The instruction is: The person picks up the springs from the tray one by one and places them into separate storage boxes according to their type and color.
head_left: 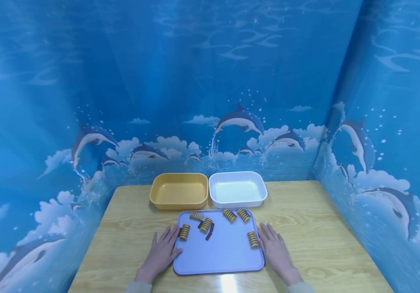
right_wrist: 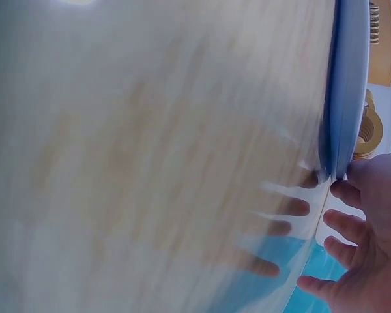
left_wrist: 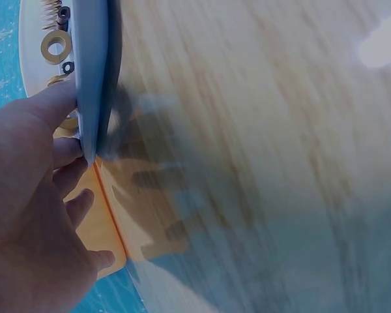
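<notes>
A lavender tray lies on the table, bearing several tan-and-dark striped, hollow rolls and a few small dark brown tubes. My left hand rests flat at the tray's left edge, fingers spread, thumb over the rim. Near its fingertips lies one striped roll. On the opposite side my right hand lies with fingers extended along the tray's right edge, beside another striped roll. In the left wrist view, the fingers meet the tray's side. Neither hand holds anything.
Behind the tray stand a yellow-orange bin and a white bin, side by side. All of it is on a light wooden table. Blue dolphin-printed curtains enclose the table at the back and sides.
</notes>
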Tool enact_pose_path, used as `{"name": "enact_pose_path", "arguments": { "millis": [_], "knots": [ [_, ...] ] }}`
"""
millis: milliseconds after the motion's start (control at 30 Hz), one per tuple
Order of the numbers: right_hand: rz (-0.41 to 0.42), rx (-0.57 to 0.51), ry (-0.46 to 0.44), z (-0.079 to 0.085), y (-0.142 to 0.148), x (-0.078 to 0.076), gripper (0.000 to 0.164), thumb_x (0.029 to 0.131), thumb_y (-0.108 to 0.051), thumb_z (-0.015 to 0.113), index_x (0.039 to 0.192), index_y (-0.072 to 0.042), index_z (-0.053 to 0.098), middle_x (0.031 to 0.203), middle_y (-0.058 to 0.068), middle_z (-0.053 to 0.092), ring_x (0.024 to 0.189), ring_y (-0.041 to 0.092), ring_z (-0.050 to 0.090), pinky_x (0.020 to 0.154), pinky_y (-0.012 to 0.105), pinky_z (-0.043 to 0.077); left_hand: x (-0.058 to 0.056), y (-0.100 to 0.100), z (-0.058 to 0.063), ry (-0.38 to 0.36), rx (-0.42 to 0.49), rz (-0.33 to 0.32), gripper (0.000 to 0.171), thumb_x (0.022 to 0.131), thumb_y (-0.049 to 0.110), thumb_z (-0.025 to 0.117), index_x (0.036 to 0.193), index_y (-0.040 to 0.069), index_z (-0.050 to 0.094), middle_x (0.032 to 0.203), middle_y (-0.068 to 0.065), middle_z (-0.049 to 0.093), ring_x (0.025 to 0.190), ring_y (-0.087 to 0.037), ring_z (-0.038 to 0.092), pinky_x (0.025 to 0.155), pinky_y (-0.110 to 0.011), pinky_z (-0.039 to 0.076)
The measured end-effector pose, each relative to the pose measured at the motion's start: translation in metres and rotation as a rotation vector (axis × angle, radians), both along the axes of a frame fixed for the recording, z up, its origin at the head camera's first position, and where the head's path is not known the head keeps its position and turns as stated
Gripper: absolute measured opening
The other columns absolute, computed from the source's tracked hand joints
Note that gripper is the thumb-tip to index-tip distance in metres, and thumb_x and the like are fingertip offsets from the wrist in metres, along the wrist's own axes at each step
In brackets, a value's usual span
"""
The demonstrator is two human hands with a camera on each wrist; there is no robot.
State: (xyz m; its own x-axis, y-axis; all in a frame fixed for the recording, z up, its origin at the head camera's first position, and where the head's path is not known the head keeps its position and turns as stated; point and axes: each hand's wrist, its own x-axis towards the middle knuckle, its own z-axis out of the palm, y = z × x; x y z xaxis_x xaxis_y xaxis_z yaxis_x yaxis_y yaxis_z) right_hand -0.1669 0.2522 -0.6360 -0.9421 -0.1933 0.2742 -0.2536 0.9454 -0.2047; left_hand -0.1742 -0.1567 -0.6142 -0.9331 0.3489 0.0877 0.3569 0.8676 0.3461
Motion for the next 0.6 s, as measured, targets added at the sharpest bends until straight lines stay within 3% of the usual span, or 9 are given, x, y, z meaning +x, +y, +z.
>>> {"name": "enact_pose_path", "arguments": {
  "millis": [333,600],
  "knots": [
    [-0.012,-0.046,-0.052,0.007,-0.002,-0.002,0.041,0.102,-0.02,0.06,0.138,-0.002,0.06,0.146,0.023,0.053,0.138,0.046,0.045,0.105,0.069,0.041,-0.001,0.009,-0.008,0.046,-0.007,0.047,0.068,0.097,0.041,0.065,0.147,-0.002,0.049,0.156,-0.016,0.044,0.146,-0.042,0.036,0.112,-0.078,0.021],
    [-0.021,-0.119,0.01,0.016,-0.006,-0.004,0.039,0.098,-0.016,0.065,0.134,0.0,0.063,0.136,0.025,0.06,0.129,0.049,0.053,0.102,0.064,0.045,0.002,0.025,-0.01,0.045,0.025,0.135,0.077,0.096,0.048,0.063,0.149,-0.005,0.044,0.158,-0.02,0.04,0.146,-0.044,0.033,0.112,-0.078,0.018]
  ]
}}
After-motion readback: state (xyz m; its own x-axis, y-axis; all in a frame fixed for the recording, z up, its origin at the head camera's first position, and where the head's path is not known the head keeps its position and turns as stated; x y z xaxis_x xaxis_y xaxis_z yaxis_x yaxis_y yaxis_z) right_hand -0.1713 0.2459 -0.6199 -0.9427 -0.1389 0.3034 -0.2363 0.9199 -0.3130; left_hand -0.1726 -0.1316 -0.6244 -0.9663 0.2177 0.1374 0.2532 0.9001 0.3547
